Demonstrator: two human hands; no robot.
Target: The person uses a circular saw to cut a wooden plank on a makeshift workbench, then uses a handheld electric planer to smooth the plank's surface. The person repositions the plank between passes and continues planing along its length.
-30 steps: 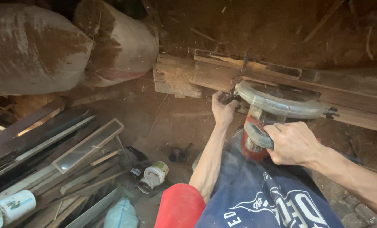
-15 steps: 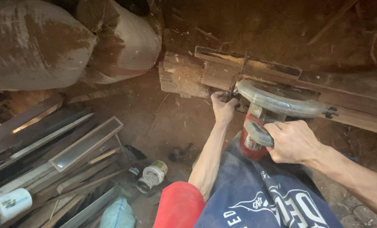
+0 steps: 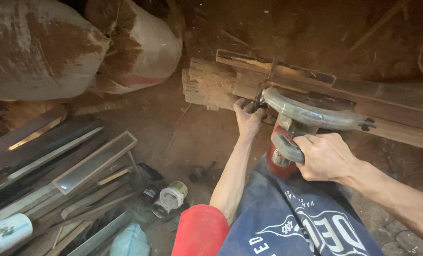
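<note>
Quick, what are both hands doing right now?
Left hand: closed, gripping the front of the circular saw at the wooden plank.
Right hand: closed around the saw's grey handle.

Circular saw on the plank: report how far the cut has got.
Done: the circular saw sits on the wooden plank, its guard over the near edge. No finished kerf or offcut is visible, so progress through the wood cannot be told. In hand: the right hand grips the saw's handle, and the left hand steadies the front by the blade. Left: apparently most of the cut.
</note>
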